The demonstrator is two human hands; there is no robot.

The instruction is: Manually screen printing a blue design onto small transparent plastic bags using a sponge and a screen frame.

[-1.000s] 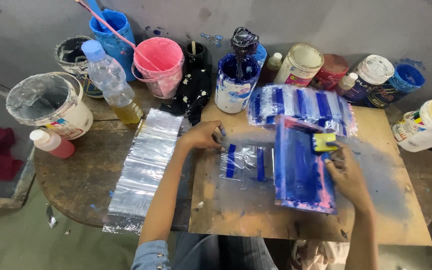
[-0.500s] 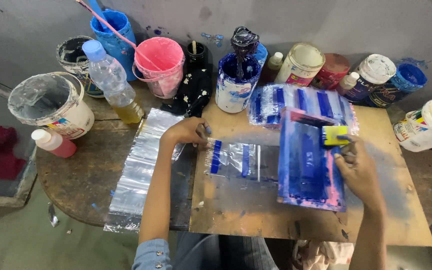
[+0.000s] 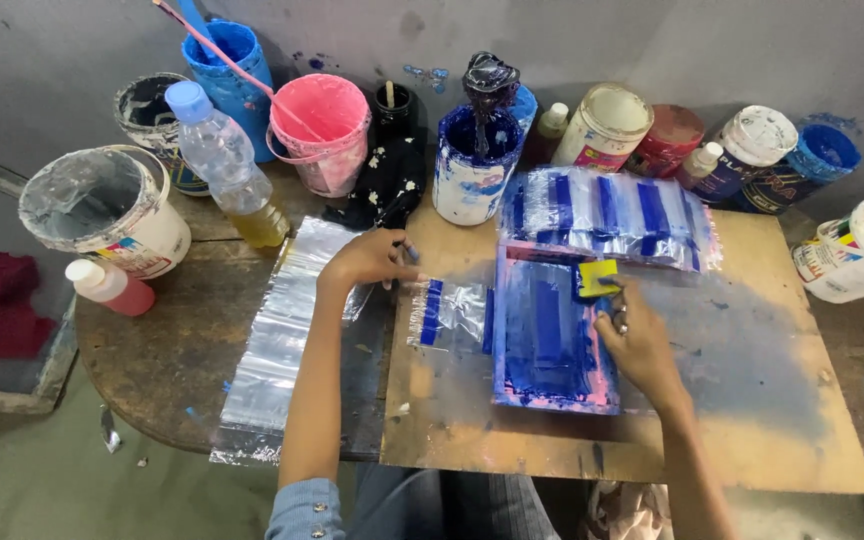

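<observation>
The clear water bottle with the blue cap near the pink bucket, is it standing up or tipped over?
Upright. The water bottle stands on the round table, blue cap on top, yellowish liquid settled in its bottom part.

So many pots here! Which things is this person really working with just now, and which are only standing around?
In use:
left hand at the clear bag stack
right hand with yellow squeegee
blue-inked screen frame
printed bag
wooden board

Standing around:
pink bucket
water bottle
white paint tub
printed bag pile
</observation>
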